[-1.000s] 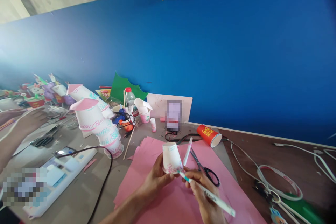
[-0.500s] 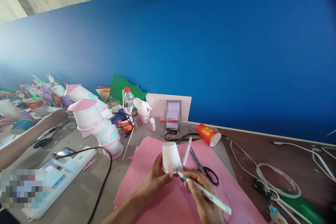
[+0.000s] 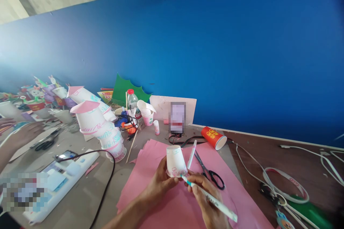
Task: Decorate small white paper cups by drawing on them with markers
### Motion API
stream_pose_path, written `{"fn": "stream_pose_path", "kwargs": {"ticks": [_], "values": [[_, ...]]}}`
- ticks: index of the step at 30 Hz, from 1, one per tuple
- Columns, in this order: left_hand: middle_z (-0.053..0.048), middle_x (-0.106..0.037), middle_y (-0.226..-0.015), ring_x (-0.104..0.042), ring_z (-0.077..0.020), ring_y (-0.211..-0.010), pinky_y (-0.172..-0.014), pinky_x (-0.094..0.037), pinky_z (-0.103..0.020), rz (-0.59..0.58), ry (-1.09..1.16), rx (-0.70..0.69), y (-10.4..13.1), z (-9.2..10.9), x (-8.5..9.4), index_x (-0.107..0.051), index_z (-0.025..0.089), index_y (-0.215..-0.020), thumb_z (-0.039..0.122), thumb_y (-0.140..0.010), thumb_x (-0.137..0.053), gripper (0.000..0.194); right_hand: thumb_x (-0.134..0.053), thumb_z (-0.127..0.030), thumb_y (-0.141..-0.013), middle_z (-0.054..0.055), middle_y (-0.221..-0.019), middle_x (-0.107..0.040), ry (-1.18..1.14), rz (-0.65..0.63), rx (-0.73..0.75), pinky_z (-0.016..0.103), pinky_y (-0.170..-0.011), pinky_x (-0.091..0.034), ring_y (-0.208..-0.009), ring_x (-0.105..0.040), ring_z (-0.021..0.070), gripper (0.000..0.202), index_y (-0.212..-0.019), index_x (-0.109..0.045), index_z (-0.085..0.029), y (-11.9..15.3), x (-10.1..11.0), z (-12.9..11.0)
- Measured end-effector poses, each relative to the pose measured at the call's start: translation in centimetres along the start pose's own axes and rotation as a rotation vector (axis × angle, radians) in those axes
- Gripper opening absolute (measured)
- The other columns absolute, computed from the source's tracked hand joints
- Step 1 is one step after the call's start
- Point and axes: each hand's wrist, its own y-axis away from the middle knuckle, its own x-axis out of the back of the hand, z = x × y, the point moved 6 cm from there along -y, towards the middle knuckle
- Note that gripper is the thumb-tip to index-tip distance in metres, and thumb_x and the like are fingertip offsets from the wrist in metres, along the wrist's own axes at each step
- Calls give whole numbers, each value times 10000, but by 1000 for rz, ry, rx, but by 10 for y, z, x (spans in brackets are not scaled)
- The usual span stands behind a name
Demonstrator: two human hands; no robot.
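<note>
Marker in the right hand, pinched between thumb and fingers, slants up to the white cup's lower edge. Left of the marker, the left hand grips the cup, thumb under its edge. Beyond the cup lie black-handled scissors and, farther, a red cup.

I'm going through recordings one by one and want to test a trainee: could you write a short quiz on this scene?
1. True or false: the left hand holds the white paper cup with its wide end down.
2. What lies on the pink paper? (a) scissors (b) red-capped bottle (c) yellow hair claw
3. Fill in: the right hand holds a ____, tip near the cup's rim.

Key: 1 true; 2 a, scissors; 3 marker.
</note>
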Motion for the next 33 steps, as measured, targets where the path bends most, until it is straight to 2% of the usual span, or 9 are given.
{"fn": "stream_pose_path", "kwargs": {"ticks": [4, 8, 12, 18, 25, 29, 33], "values": [[-106, -603, -1089, -572, -249, -938, -821, -463, -363, 1, 26, -7, -1, -4, 1, -573, 173, -1205, 455, -699, -789, 618, -534, -501, -922, 62, -836, -711, 3, -10, 32, 286, -763, -544, -852, -671, 229, 306, -899, -721, -260, -2, -1, -2], [-104, -614, -1057, -577, -250, -922, -812, -463, -365, 5, 39, -2, -1, -4, 1, -548, 171, -1245, 465, -687, -796, 678, -533, -481, -927, 52, -826, -710, 15, -26, 46, 282, -744, -548, -788, -673, 215, 284, -905, -713, -262, -2, -2, -4], [-115, -607, -1116, -558, -271, -1003, -849, -452, -361, 18, -2, 5, -1, -1, 1, -557, 172, -1244, 478, -678, -799, 687, -543, -501, -918, 73, -889, -722, 22, -26, 11, 275, -715, -551, -827, -674, 225, 305, -886, -723, -257, 0, -1, 0], [-108, -615, -1082, -583, -254, -940, -822, -464, -363, 0, 33, -4, 0, -2, 1, -562, 172, -1223, 474, -680, -799, 666, -547, -530, -912, 45, -781, -691, -44, -39, -7, 254, -675, -552, -710, -654, 188, 325, -901, -724, -258, -2, 0, -4], [-89, -633, -1035, -594, -237, -903, -797, -464, -340, 17, 29, 8, -1, -1, 0, -564, 174, -1194, 467, -663, -813, 656, -545, -568, -895, 95, -928, -725, 15, -8, -39, 271, -691, -560, -763, -677, 209, 380, -893, -737, -240, 2, 0, 3], [-81, -627, -1005, -585, -222, -884, -781, -458, -325, -9, 29, 11, -1, -4, 1, -581, 158, -1157, 453, -673, -811, 611, -536, -558, -901, 92, -945, -733, 41, -9, -30, 275, -692, -553, -772, -683, 216, 367, -913, -738, -251, 2, -1, 7], [-88, -612, -1041, -556, -230, -935, -810, -448, -327, 28, -10, 17, 0, -4, 3, -584, 151, -1160, 468, -656, -818, 639, -524, -537, -912, 84, -951, -743, 56, -26, 0, 285, -696, -548, -727, -675, 210, 349, -916, -731, -255, 2, -3, 3]]}}
